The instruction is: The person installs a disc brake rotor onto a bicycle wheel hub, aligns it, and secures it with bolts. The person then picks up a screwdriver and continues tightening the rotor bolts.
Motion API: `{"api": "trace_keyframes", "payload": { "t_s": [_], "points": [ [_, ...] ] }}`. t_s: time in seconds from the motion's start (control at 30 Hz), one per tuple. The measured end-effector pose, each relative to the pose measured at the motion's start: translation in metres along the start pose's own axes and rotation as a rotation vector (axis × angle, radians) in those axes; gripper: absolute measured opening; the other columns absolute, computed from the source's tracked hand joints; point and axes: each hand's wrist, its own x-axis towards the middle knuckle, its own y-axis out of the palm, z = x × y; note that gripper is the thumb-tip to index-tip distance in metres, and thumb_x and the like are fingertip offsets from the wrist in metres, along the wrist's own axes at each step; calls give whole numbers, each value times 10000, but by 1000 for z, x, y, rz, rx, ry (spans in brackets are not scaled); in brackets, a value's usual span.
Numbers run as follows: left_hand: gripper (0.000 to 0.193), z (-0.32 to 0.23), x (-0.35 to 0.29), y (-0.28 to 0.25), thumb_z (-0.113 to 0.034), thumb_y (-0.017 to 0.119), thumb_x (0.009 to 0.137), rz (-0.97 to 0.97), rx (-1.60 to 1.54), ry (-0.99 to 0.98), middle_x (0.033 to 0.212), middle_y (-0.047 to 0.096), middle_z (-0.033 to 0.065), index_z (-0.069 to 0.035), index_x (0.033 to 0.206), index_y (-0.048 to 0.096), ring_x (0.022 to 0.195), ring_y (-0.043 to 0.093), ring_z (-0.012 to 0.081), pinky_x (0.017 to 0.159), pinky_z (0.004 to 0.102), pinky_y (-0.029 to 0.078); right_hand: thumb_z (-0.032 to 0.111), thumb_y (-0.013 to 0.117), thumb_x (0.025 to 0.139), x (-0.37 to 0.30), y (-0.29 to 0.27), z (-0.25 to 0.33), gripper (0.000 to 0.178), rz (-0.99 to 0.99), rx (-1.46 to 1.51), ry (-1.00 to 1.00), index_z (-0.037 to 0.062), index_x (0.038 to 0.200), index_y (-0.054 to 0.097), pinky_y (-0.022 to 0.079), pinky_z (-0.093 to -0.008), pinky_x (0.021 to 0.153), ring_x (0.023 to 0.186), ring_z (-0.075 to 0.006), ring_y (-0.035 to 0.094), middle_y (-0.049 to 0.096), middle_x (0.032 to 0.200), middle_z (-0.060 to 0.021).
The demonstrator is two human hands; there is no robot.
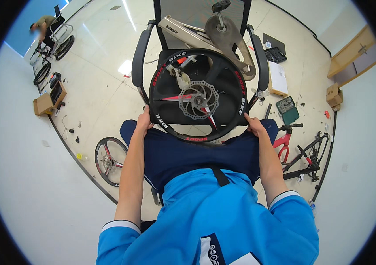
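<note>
A black office chair (pixel 133 66) stands in front of my knees, facing me. On its seat lies a black bicycle wheel (pixel 241 90) with red-edged broad spokes and a silver brake disc (pixel 215 98), overhanging the front edge. My left hand (pixel 143 121) is closed round the seat's front left corner, beside the wheel's rim. At the front right corner my right hand (pixel 255 125) grips the seat edge, thumb close to the rim. Behind the wheel, a silver-grey bicycle frame part (pixel 188 34) with a crank and pedal (pixel 221 5) rests against the backrest.
Left on the floor lie another wheel (pixel 104 162) and an open cardboard box (pixel 44 104). To the right are a red fork (pixel 283 143), a black bicycle frame (pixel 305 163), a green case (pixel 290 115) and a white board (pixel 278 78). A person (pixel 46 26) sits far left near a bicycle.
</note>
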Motion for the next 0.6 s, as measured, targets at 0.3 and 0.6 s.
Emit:
{"api": "trace_keyframes", "payload": {
  "t_s": [0.3, 0.6],
  "points": [
    [647, -8, -34, 29, -521, 553, 964, -222, 105, 223, 1235, 614, 240, 51, 1266, 562, 1184, 579, 410, 997, 517, 453, 289, 642, 921, -21, 8, -8, 395, -351, -201, -292, -98, 941, 718, 437, -337, 503, 504, -182, 544, 644, 683, -108],
    [424, 32, -72, 105, -244, 697, 910, -318, -23, 818, 1057, 683, 221, 63, 1174, 572, 948, 689, 301, 845, 382, 540, 41, 439, 951, -85, 45, 9, 285, 17, 339, -196, -79, 1028, 686, 451, -287, 531, 569, -133, 496, 522, 689, -31]
  ]
}}
